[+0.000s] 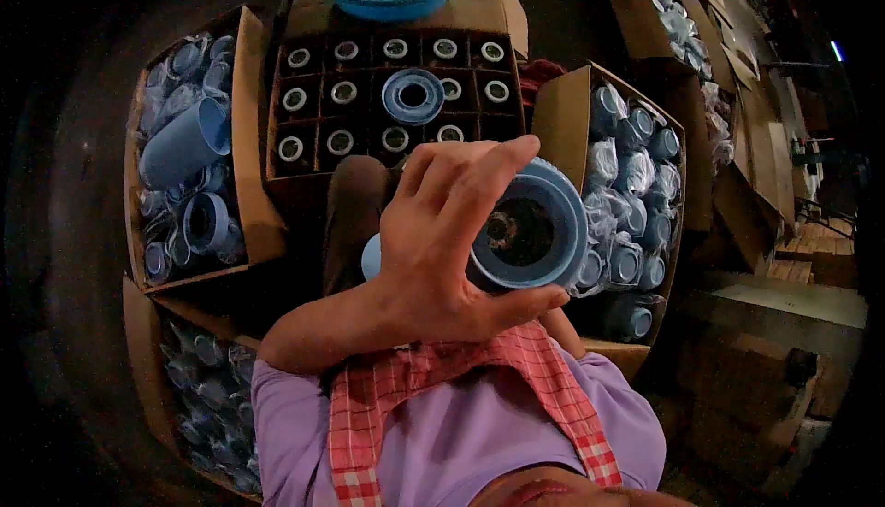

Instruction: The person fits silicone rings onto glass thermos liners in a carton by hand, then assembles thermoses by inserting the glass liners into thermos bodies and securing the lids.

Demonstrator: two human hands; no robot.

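A blue cylindrical plastic casing [573, 221] is held up in front of my chest, its round mouth toward me and its inside dark. My left hand [433, 240] reaches across from the left, thumb and forefinger spread wide around the casing's mouth. Part of a light blue piece [371, 256] shows left of this hand; I cannot tell whether it belongs to the same casing. Only a bit of my right forearm shows below the casing, and my right hand is hidden behind it.
Ahead stands a divided carton [396, 168] of several bottle-like items with pale round tops; a blue ringed piece [426, 101] sits among them. Beyond is a blue basin [392, 7] of clear rings. Cartons of blue casings flank me, left [251, 129] and right [564, 115].
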